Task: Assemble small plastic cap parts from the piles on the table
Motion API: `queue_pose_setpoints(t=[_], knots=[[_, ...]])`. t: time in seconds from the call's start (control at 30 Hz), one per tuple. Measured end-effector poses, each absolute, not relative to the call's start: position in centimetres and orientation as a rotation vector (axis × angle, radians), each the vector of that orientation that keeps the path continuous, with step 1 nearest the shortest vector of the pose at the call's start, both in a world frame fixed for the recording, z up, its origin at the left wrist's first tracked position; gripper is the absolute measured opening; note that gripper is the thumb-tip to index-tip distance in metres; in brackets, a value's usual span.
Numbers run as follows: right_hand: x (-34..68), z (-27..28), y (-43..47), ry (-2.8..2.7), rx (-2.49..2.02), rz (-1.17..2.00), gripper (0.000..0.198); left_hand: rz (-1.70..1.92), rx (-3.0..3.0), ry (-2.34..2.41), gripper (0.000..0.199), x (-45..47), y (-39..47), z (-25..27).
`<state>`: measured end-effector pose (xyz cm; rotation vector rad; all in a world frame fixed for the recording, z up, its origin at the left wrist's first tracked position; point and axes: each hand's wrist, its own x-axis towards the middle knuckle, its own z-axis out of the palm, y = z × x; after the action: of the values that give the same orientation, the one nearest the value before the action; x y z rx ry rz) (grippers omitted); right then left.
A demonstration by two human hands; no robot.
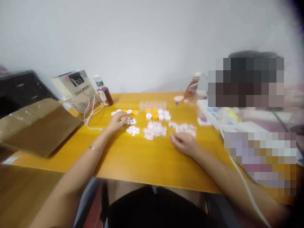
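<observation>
My left hand point(117, 121) reaches over the table with its fingers stretched out. It is beside a row of white and orange round pieces point(129, 111) and partly covers a pile of small white discs point(131, 121). Another small white pile point(133, 130) lies just right of it. My right hand point(185, 143) rests low over the table with curled fingers; whatever they hold, if anything, is hidden. Beyond it lies a scatter of small white pieces point(182, 127). A larger heap of white ring-like pieces point(154, 129) lies between the hands, with orange and white stacks point(154, 114) behind.
Clear containers point(153, 105) stand behind the stacks. A sauce bottle point(104, 91), a paper bag point(73, 90), a white cord point(91, 118) and a cardboard box point(40, 126) are at left. Another bottle point(193, 86) stands at the back right. A person sits at right beside a white tray point(211, 114).
</observation>
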<state>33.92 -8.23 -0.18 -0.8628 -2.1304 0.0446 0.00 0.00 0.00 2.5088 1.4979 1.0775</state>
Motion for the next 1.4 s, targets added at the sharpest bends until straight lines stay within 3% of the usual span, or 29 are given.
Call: queue_pose_setpoints(t=[0.27,0.63,0.87,1.0,1.1,1.2,1.4], knots=[[34.7,0.9,-7.9,-1.993,-1.005,0.110,0.034,0.894,2.694,1.361,0.023,0.6,-0.7,0.1],[34.0,0.9,-8.0,-2.075,-1.072,0.303,0.035,0.973,2.635,1.371,0.011,1.1,-0.2,-0.7],[33.8,0.7,-8.3,-2.085,-1.100,0.334,0.034,1.172,2.609,1.185,0.012,4.6,-3.7,1.4],[33.3,0.4,-8.5,-2.128,-1.080,0.408,0.031,0.813,2.676,0.810,0.014,8.9,-7.6,2.1],[32.9,0.5,-8.8,-2.207,-1.039,0.578,0.017,0.639,2.717,0.763,0.016,11.0,-8.9,1.3],[32.7,0.6,-9.1,-2.282,-1.019,0.725,0.005,0.584,2.720,0.867,0.017,11.4,-8.7,0.3],[32.5,0.4,-9.0,-2.263,-1.087,0.825,0.012,0.601,2.726,0.903,0.018,10.8,-8.1,0.3]])
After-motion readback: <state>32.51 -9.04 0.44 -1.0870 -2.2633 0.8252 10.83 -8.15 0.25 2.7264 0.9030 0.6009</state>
